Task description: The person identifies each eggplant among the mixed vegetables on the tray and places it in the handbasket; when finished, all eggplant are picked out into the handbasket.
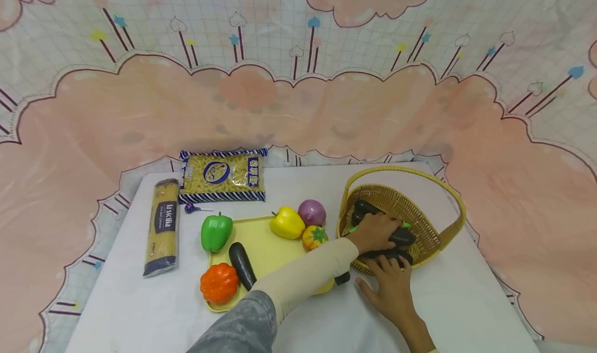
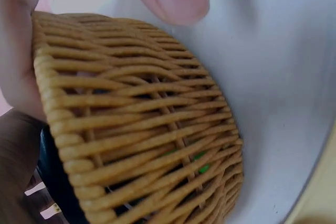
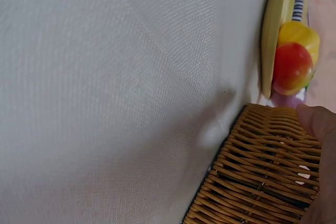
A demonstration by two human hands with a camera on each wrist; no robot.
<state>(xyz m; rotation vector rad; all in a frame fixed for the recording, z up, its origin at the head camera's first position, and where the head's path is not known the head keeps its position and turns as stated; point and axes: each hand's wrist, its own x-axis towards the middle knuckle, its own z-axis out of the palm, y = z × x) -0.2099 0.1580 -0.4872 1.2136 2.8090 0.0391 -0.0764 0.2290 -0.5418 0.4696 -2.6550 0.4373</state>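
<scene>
A wicker basket (image 1: 429, 215) with a tall handle stands at the table's right side, holding several dark eggplants. My left hand (image 1: 377, 231) reaches over its left rim and grips a black eggplant (image 1: 402, 236); the left wrist view shows part of that hand in shadow behind the rim. Another eggplant (image 1: 364, 207) lies behind the hand. At the near rim is my right hand (image 1: 391, 288), its fingers bent over the edge and its thumb spread outside, apart from the weave in the left wrist view. The fingertips inside the basket are partly hidden.
Left of the basket, a yellow tray (image 1: 270, 254) bears an eggplant (image 1: 242, 265). Around its edges are a green pepper (image 1: 216, 232), yellow pepper (image 1: 286, 222), purple onion (image 1: 312, 212) and orange pumpkin (image 1: 219, 284). Pasta bag (image 1: 223, 177), spaghetti pack (image 1: 162, 228) and lollipop (image 1: 190, 208) lie farther left.
</scene>
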